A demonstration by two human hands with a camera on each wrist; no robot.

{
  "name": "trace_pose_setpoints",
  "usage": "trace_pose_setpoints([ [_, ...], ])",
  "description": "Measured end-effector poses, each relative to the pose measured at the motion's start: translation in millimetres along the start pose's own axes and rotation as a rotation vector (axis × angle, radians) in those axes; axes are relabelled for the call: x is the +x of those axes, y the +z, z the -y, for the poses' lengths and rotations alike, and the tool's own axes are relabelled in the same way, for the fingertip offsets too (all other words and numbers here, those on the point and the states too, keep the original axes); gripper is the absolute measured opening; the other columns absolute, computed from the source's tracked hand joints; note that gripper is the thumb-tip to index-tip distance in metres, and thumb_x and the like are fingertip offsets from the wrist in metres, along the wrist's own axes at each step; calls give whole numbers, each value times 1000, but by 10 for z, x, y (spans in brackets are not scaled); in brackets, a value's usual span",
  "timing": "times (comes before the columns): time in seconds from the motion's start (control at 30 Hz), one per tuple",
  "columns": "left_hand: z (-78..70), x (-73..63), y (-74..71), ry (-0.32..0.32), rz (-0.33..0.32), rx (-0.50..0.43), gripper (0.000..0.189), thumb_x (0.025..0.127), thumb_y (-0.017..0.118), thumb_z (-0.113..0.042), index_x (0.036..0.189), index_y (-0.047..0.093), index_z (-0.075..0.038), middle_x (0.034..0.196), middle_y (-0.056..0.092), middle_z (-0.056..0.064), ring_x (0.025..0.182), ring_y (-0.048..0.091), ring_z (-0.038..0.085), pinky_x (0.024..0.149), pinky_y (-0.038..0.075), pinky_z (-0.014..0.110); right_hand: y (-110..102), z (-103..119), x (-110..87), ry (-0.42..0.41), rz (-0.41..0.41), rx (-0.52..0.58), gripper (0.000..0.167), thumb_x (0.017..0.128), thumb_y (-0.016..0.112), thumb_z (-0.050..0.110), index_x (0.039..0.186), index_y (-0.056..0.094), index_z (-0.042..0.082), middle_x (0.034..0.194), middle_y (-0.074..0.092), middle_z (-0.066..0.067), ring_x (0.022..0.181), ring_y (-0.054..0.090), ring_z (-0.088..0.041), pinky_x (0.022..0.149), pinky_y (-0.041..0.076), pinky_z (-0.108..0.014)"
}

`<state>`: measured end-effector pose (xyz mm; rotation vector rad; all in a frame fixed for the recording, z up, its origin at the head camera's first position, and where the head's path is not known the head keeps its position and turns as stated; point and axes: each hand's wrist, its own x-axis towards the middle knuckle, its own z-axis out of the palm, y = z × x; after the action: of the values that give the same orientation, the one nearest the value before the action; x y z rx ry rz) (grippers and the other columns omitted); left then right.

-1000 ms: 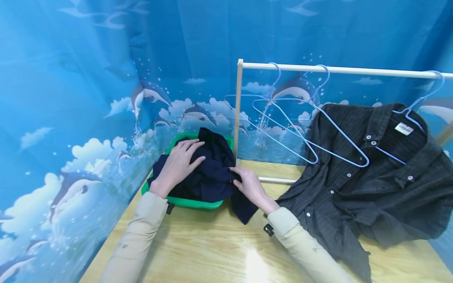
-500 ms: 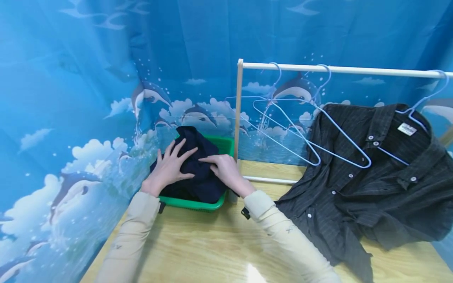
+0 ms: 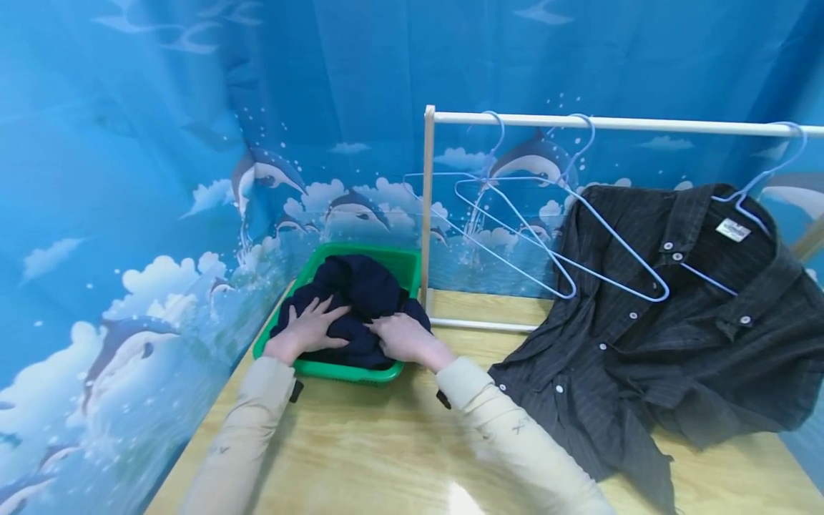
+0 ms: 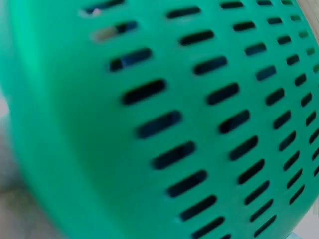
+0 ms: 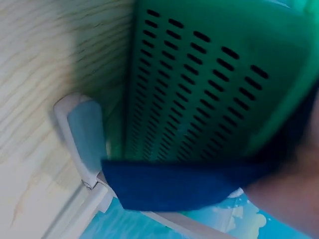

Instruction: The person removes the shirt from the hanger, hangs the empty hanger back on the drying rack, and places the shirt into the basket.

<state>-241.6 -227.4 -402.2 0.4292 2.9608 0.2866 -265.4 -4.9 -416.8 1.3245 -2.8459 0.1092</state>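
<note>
A dark navy garment (image 3: 363, 282) lies bunched in a green plastic basket (image 3: 341, 372) at the table's left. My left hand (image 3: 312, 330) rests on the garment's near left part, fingers spread. At the near right, my right hand (image 3: 402, 337) touches the same cloth with its index finger reaching left. Its other fingertips are hidden, so a grip on the cloth cannot be made out. A flap of the garment (image 5: 169, 186) hangs over the rim in the right wrist view. The left wrist view is filled by the slotted basket wall (image 4: 199, 114).
Right of the basket stands a rack with a pale rail (image 3: 631, 124) and an upright post (image 3: 427, 207). Wire hangers (image 3: 508, 197) hang from it. A dark striped shirt (image 3: 644, 336) on another hanger spreads over the wooden table (image 3: 386, 450).
The garment's raised top has been pressed down and its trailing right part brought in toward the basket. My left hand has come nearer; my right hand has moved left, then nearer.
</note>
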Motion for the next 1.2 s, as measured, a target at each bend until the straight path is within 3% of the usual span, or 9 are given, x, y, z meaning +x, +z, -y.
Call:
trace_pose_setpoints([
  [0.23, -144, -191, -85, 32, -245, 7, 76, 92, 74, -36, 158, 39, -19, 159, 30, 30, 143, 27, 57, 108, 18, 80, -276, -36, -342, -33, -121, 124, 51, 103, 62, 21, 152, 48, 12, 150, 50, -17, 137, 51, -32, 111, 43, -47],
  [0.4, -279, -294, -206, 64, -410, 12, 58, 97, 70, -24, 151, 49, -14, 151, 45, 27, 136, 43, 49, 109, 32, 71, -337, -142, -657, -21, -283, 183, 49, 103, 62, 19, 150, 50, 13, 151, 50, -17, 132, 54, -35, 107, 46, -51],
  [0.5, -363, -293, -272, 99, -513, -7, 44, 101, 64, -18, 144, 58, -10, 144, 53, 24, 132, 49, 44, 108, 38, 63, -297, -225, -764, 39, -386, 227, 48, 103, 61, 17, 150, 51, 12, 149, 51, -17, 126, 59, -35, 99, 51, -50],
  [0.6, -447, -236, -287, 148, -566, -25, 41, 103, 62, -22, 142, 59, -10, 145, 53, 22, 134, 48, 42, 110, 38, 59, -214, -299, -819, 154, -391, 301, 55, 103, 62, 26, 153, 45, 10, 149, 51, -18, 128, 57, -36, 99, 51, -52],
  [0.77, -594, -88, -221, 232, -527, 3, 64, 99, 65, -40, 155, 43, -19, 162, 32, 17, 147, 32, 43, 114, 30, 65, 4, -380, -859, 307, -189, 454, 100, 87, 80, 42, 162, 22, 10, 157, 39, -23, 140, 44, -41, 108, 42, -57],
  [0.87, -667, 6, -159, 279, -483, 55, 71, 97, 65, -47, 159, 36, -26, 168, 20, 12, 151, 22, 41, 113, 25, 70, 192, -410, -825, 343, -163, 423, 105, 85, 84, 33, 163, 18, 8, 149, 48, -25, 128, 56, -42, 98, 50, -54],
  [0.97, -709, 87, -98, 280, -420, 100, 69, 96, 64, -51, 157, 40, -30, 168, 21, 8, 154, 17, 39, 114, 20, 73, 318, -434, -766, 406, -252, 318, 78, 88, 81, 16, 155, 41, 7, 120, 69, -22, 98, 69, -39, 75, 56, -50],
  [1.07, -665, 124, -37, 218, -330, 114, 63, 96, 62, -53, 152, 48, -29, 166, 28, 9, 154, 16, 39, 114, 16, 74, 320, -448, -716, 492, -388, 269, 50, 89, 71, 2, 138, 63, 8, 100, 75, -19, 79, 70, -36, 60, 53, -46],
  [1.2, -504, 120, 34, 107, -242, 110, 62, 96, 61, -54, 149, 54, -22, 164, 31, 9, 153, 18, 39, 115, 13, 74, 181, -405, -629, 524, -615, 353, 48, 88, 60, -4, 133, 68, 10, 83, 73, -19, 57, 61, -30, 49, 44, -38],
])
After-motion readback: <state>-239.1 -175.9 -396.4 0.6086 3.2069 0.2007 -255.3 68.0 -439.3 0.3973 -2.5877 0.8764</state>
